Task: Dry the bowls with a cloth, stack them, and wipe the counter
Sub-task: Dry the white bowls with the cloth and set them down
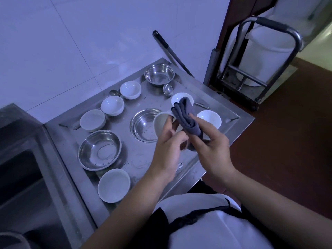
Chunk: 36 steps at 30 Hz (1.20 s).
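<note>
Right now the left hand (168,141) grips a white bowl (159,123), tipped on its side above the steel bench (143,159). Just beside it, the right hand (210,141) pinches a folded grey cloth (186,115), which rises between the two hands. Other white bowls (114,185) sit upright around the bench, along with three steel bowls (99,150); one steel bowl (145,125) lies directly behind the held bowl.
</note>
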Each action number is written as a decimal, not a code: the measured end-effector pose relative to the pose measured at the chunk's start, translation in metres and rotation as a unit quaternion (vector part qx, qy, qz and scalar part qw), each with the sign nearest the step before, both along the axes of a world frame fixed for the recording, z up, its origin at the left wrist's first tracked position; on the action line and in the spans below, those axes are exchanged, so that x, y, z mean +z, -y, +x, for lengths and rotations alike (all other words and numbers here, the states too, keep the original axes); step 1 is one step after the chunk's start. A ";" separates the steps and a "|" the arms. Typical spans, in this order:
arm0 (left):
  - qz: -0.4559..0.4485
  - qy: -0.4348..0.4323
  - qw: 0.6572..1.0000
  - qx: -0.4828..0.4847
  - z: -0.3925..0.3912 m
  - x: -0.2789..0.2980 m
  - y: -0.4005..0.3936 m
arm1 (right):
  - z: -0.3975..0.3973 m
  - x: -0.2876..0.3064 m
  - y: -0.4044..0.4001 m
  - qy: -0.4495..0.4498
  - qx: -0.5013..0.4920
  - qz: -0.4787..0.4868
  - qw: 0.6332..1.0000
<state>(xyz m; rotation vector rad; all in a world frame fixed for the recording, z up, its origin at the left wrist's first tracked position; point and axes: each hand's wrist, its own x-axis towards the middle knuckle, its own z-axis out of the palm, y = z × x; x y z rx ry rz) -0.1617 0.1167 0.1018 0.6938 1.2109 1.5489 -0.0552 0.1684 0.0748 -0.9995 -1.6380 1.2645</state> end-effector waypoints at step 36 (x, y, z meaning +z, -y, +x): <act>0.147 0.410 0.898 0.052 -0.060 0.004 0.016 | -0.006 0.044 0.020 -0.195 0.096 -0.135 0.967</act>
